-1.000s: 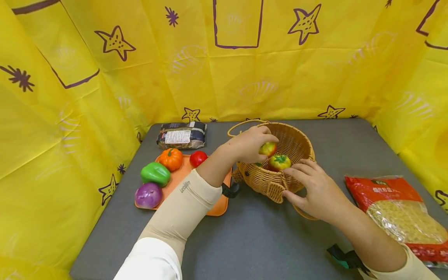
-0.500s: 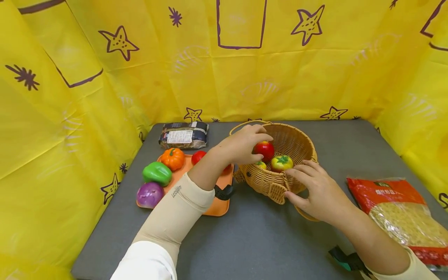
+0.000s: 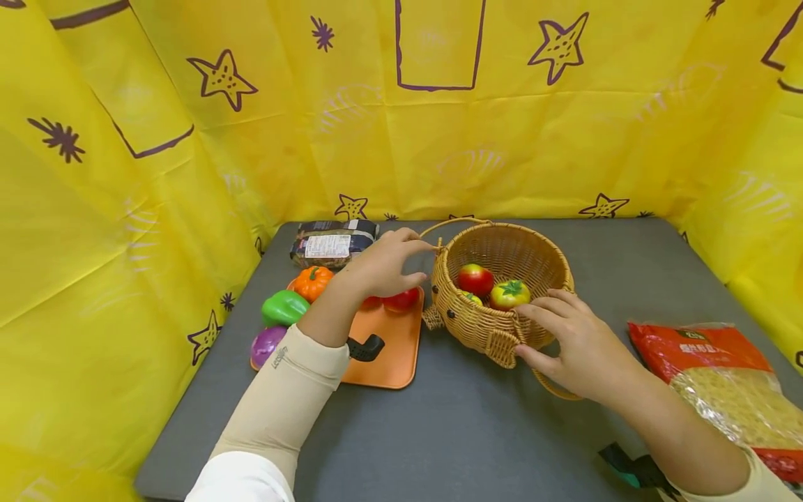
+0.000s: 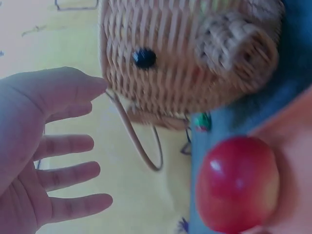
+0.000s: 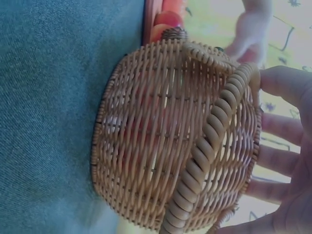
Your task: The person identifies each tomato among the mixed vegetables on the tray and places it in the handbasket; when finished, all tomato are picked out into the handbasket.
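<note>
The wicker basket (image 3: 470, 321), with a face on its side, stands on the grey table. Inside lie a red-yellow fruit (image 3: 475, 280), a yellow one with a green top (image 3: 511, 295) and a partly hidden yellow one. My right hand (image 3: 580, 345) holds the basket's near right rim, fingers over it and thumb outside; the right wrist view shows that hand (image 5: 287, 156) at the rim. My left hand (image 3: 389, 266) is empty, fingers spread, above the orange tray (image 3: 383, 348), left of the basket. A red fruit (image 4: 237, 184) lies below it in the left wrist view.
On the tray's left side are an orange pumpkin (image 3: 312, 283), a green pepper (image 3: 284, 307) and a purple vegetable (image 3: 266, 344). A dark package (image 3: 329, 245) lies behind the tray. A red pasta bag (image 3: 715, 376) lies at the right; yellow cloth surrounds the table.
My left hand let go of the red-yellow fruit inside the basket and moved left, out over the tray. My right hand stays on the rim. The view has shifted slightly.
</note>
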The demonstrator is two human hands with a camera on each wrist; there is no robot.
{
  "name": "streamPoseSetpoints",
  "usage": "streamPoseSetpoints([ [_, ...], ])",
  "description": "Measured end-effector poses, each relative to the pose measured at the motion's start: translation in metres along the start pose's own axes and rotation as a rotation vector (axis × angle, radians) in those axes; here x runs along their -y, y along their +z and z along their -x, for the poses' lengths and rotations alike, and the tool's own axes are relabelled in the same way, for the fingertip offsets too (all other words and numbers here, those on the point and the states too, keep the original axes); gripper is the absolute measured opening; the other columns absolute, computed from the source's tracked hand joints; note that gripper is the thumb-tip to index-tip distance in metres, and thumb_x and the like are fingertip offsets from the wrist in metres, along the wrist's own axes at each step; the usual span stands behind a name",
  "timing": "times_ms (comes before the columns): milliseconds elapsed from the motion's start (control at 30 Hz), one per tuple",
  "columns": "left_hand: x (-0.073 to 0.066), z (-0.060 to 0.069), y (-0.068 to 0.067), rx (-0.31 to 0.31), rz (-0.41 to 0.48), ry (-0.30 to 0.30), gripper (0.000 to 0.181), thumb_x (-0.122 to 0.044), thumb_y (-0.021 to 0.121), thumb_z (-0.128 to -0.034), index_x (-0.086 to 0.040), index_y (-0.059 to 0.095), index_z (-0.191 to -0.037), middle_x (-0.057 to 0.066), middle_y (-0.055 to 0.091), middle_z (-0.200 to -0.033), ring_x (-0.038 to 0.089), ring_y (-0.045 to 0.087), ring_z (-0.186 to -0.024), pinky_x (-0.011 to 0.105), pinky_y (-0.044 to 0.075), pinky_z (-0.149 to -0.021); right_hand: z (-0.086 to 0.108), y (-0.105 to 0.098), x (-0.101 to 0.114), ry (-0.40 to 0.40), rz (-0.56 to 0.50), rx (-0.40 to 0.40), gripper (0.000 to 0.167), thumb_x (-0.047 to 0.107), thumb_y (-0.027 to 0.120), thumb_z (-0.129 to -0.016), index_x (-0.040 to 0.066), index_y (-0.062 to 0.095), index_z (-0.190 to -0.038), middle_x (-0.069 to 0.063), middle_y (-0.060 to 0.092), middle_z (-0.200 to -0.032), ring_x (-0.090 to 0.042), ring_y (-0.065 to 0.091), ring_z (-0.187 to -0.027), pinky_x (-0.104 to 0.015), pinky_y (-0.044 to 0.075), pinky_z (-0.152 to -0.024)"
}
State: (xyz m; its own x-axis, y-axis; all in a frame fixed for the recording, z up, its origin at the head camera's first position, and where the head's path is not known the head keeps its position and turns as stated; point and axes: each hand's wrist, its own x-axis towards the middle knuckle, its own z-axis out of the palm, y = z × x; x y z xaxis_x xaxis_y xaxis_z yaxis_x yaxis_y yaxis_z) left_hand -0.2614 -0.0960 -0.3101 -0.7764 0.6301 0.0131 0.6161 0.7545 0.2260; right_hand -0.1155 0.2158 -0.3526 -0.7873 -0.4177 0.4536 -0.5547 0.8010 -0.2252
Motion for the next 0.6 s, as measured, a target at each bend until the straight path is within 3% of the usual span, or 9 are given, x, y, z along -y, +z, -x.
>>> streamPoseSetpoints([
  [267,0.017,0.010,0.019,0.089,0.011,-0.063,0.056,-0.030,0.067,-0.0957,-0.021,0.055,-0.150,0.010,0.050,-0.145,0.032,0.048,-0.132,0.047,0.045,-0.110,-0.002,-0.009,-0.002,0.006,0.006,0.083,0.056,0.033,0.088,-0.079,0.015,0.070,-0.129,-0.010,0.069,-0.122,-0.041,0.053,-0.124,-0.065,0.048,-0.098],
  [600,0.024,0.009,0.047,0.153,-0.038,-0.064,0.057,-0.028,0.074,-0.0918,-0.018,0.058,-0.146,0.013,0.052,-0.144,0.036,0.050,-0.127,0.043,0.052,-0.102,-0.005,-0.020,0.000,0.047,0.014,0.203,0.061,0.033,0.086,-0.082,0.016,0.066,-0.137,-0.019,0.063,-0.138,-0.050,0.047,-0.134,-0.071,0.039,-0.105],
])
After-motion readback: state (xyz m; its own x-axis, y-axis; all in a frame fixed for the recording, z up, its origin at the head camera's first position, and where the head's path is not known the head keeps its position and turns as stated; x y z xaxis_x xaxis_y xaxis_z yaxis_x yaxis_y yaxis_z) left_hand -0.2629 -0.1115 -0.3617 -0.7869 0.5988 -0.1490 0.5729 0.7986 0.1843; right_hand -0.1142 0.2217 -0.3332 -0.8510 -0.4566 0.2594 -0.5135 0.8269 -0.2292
